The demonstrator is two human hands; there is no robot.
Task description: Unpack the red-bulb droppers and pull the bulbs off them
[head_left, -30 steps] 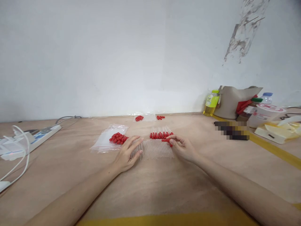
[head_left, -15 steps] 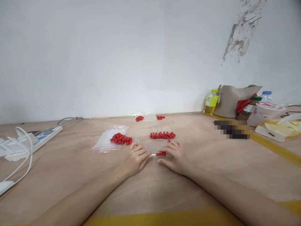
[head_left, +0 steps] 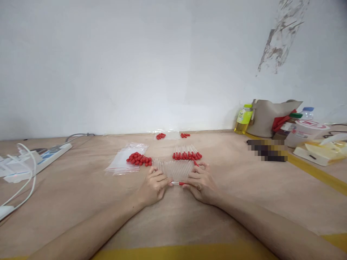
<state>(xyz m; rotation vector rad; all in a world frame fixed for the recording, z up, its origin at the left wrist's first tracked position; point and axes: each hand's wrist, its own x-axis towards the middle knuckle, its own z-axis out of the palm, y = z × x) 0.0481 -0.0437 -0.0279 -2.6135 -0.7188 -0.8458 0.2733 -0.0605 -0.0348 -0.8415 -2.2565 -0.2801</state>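
My left hand (head_left: 155, 185) and my right hand (head_left: 200, 182) meet at the near edge of a row of clear glass tubes (head_left: 176, 169) lying flat on the table. Between their fingertips I pinch one clear tube with a red rubber cap (head_left: 181, 183), the left fingers on the glass end, the right fingers on the red end. Just beyond lies a row of capped tubes (head_left: 187, 155), red caps toward me. A heap of loose red caps (head_left: 139, 159) sits left of the bare tubes.
Clear plastic bags (head_left: 122, 162) lie beside the heap; more red caps (head_left: 161, 135) sit by the wall. A power strip with white cables (head_left: 35, 162) is far left. Bottles (head_left: 243, 119), a beige bag (head_left: 268, 116) and containers stand at the right. Yellow tape (head_left: 320, 174) crosses the table.
My right hand carried a red cap from the capped row to the near edge of the bare tubes. My left hand closed from lying flat and joined it on one tube.
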